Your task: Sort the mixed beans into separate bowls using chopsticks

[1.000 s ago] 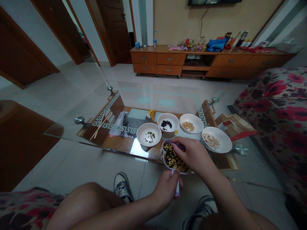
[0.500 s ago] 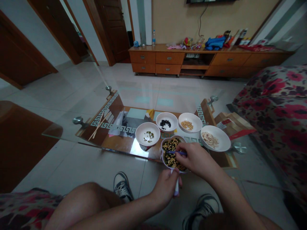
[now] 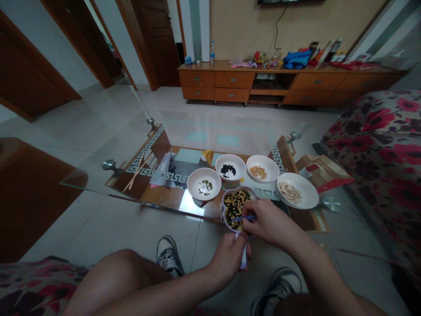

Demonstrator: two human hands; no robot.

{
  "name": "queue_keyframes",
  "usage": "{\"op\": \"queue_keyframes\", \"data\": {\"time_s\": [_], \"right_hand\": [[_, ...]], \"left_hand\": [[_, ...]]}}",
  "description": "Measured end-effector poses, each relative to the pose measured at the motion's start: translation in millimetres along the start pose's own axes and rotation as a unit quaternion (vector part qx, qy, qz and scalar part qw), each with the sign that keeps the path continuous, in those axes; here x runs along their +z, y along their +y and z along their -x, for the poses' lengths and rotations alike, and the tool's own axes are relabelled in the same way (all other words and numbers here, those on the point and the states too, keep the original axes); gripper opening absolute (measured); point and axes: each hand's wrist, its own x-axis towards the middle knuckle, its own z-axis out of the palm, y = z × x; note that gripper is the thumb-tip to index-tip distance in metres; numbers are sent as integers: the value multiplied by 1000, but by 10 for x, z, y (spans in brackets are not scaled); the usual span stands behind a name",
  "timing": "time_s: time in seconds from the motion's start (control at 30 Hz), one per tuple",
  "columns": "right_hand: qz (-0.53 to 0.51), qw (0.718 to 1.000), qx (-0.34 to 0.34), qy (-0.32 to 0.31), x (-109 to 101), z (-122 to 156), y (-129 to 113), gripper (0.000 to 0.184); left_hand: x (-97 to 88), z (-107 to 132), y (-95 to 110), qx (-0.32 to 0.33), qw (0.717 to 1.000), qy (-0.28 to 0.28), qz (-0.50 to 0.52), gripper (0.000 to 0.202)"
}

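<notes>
My left hand (image 3: 227, 256) grips the white handle (image 3: 243, 259) of a small scalloped dish (image 3: 234, 208) heaped with mixed dark and yellow beans. My right hand (image 3: 268, 224) pinches a slim blue tool (image 3: 245, 218) over the dish, and its tip is hidden by my fingers and the beans. Beyond the dish stand several white bowls: one with a few green beans (image 3: 204, 184), one with black beans (image 3: 230, 167), one with yellow soybeans (image 3: 262, 169), and one with pale sliced nuts (image 3: 297, 192).
The bowls rest on a glass-topped table (image 3: 184, 175) with a patterned wooden shelf below. A cardboard box (image 3: 324, 173) sits by the floral sofa (image 3: 378, 131) on the right. My knees and shoes lie below the hands, and a wooden sideboard (image 3: 279, 83) stands at the back.
My right hand has shifted toward me, carrying the blue tool lower across the dish. My left hand and the dish stay nearly still, and the view has tilted slightly.
</notes>
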Motion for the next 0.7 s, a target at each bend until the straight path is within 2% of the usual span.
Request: {"op": "queue_keyframes", "data": {"time_s": [0.23,0.7], "right_hand": [[10,1000,2,16,-13,2,27,12],[-1,1000,2,-5,30,-22,3,11]], "left_hand": [[8,-11,-33,6,1000,2,6,66],[4,1,-11,3,1000,0,4,64]]}}
